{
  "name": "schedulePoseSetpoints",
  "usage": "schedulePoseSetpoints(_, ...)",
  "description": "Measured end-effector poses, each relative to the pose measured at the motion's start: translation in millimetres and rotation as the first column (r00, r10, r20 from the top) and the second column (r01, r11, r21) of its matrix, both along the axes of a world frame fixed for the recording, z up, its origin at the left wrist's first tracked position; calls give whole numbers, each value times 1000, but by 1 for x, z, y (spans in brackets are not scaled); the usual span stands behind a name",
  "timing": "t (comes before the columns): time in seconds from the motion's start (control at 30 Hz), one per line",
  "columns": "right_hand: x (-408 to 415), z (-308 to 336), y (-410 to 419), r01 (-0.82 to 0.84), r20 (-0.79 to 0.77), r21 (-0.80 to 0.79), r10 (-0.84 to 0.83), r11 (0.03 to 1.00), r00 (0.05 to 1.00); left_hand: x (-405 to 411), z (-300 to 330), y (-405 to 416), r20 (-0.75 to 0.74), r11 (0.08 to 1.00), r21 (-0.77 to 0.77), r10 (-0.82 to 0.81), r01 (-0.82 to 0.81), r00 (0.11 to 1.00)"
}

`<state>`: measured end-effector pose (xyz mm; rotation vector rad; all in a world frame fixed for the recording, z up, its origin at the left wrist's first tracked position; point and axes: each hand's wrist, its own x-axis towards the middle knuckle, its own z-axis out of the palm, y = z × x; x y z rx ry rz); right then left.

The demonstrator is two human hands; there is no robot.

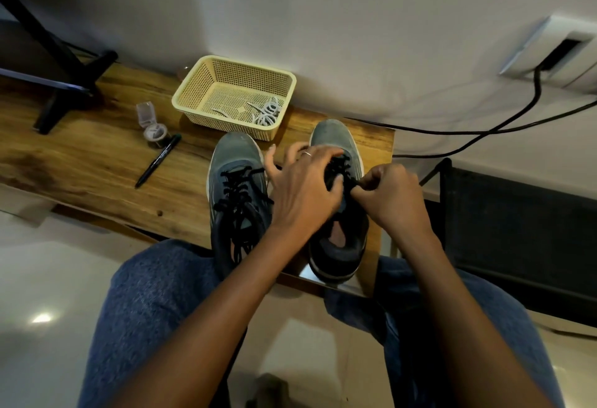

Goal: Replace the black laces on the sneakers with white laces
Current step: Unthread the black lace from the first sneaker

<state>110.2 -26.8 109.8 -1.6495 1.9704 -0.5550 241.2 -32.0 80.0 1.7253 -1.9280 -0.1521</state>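
Two grey-blue sneakers stand side by side on a wooden table (97, 155), toes pointing away from me. The left sneaker (237, 181) keeps its black laces (239, 194) threaded. Both hands work over the right sneaker (336, 136). My left hand (303, 188) lies across its lacing, thumb and fingers curled at the black lace (340, 165). My right hand (391, 194) pinches the same lace at the shoe's right side. White laces (266, 113) lie coiled in a cream plastic basket (200, 84) behind the shoes.
A black marker (158, 160) and a small clear open container (151, 123) lie left of the shoes. A black stand foot (64, 91) rests at the table's far left. Black cables (484, 131) run along the wall at right, above a dark chair (517, 233).
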Motion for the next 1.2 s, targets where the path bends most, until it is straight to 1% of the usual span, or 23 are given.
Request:
schedulePoseSetpoints(0.07, 2, 0, 0, -8, -8, -8, 8, 1000, 1000, -2, -2, 1, 117, 998, 16, -59, 57, 991)
schedulePoseSetpoints(0.13, 4, 0, 1, -21, -12, -14, 20, 1000, 1000, -2, -4, 2, 187, 996, -2, -82, 84, 979)
schedulePoseSetpoints(0.3, 5, -2, 1, -28, 5, -30, 28, 999, 1000, -2, -5, 4, 206, 992, -99, -61, 83, 977)
schedulePoseSetpoints(0.4, 4, -2, 0, -6, 13, -31, 6, 999, 1000, -4, -7, 5, 170, 985, -140, -73, 97, 983)
schedulePoseSetpoints(0.47, 2, -1, -1, 23, 21, -24, -23, 999, 1000, -5, -6, 5, 73, 986, -162, -32, 44, 997)
schedulePoseSetpoints(0.53, 0, -2, -1, 56, 17, -34, -56, 998, 998, -5, -2, 5, -110, 983, -161, 72, -89, 991)
schedulePoseSetpoints(0.57, 0, -2, -1, 70, 15, -41, -70, 997, 997, -4, 1, 4, -225, 976, -145, 129, -164, 966)
schedulePoseSetpoints(0.63, -1, -2, -1, 80, 13, -47, -79, 996, 997, -3, 4, 5, -434, 961, -77, 209, -267, 876)
schedulePoseSetpoints(0.67, 0, -2, -1, 75, 11, -45, -74, 996, 997, -3, 5, 6, -486, 956, -38, 235, -289, 842)
schedulePoseSetpoints(0.7, 0, -2, -1, 67, 10, -45, -67, 997, 998, -5, 5, 6, -485, 954, -12, 256, -299, 836)
schedulePoseSetpoints(0.77, 0, -3, -2, 57, 6, -49, -57, 997, 998, -7, 3, 7, -371, 962, 0, 252, -271, 894)
schedulePoseSetpoints(0.87, 1, -2, -1, 42, -12, -42, -43, 998, 999, -7, -2, 5, -151, 992, 22, 127, -125, 980)
schedulePoseSetpoints(0.93, 1, -1, -1, 33, -28, -40, -34, 999, 999, -7, -5, 4, 10, 999, -5, 38, -38, 999)
schedulePoseSetpoints(0.97, 2, -1, -1, 27, -34, -41, -29, 999, 999, -7, -6, 4, 67, 1000, -17, 9, -8, 998)
schedulePoseSetpoints(1.03, 2, -1, -1, 16, -39, -40, -18, 999, 999, -8, -9, 6, 114, 999, -48, -18, 24, 993)
schedulePoseSetpoints(1.13, 1, -2, 0, 6, -18, -42, -7, 999, 1000, -6, -11, 5, 115, 990, -133, -40, 55, 993)
schedulePoseSetpoints(1.2, 1, -2, 1, 18, 9, -35, -17, 999, 1000, -6, -12, 5, 112, 985, -156, -53, 71, 992)
